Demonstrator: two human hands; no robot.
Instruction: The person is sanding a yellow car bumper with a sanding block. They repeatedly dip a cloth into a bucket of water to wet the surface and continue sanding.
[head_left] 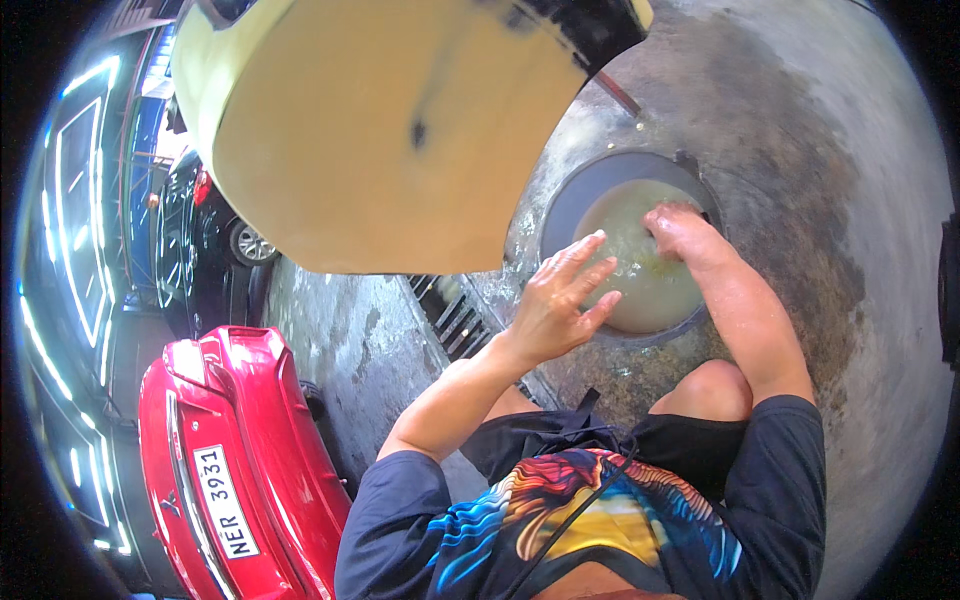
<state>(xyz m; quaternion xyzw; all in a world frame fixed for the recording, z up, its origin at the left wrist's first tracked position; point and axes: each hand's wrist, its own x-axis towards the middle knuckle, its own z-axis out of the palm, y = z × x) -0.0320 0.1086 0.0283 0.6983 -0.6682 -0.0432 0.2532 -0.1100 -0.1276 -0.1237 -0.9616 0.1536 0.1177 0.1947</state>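
Note:
My left hand [568,300] is raised in front of a round grey basin [572,200], fingers spread and holding nothing. My right hand [676,232] dips into the basin's cloudy water [630,295] near its far right side, with bent fingers partly under the surface; whatever they may hold is hidden. A large yellowish body panel [370,140], with a dark smudge and a black patch along its edge, fills the upper middle, above and left of my left hand.
A floor drain grate [455,320] runs below the panel. At lower left is a red car's rear [265,430]; behind it stands a dark car [185,250]. Bright strip lights line the left side. The basin sits on stained wet concrete [800,200].

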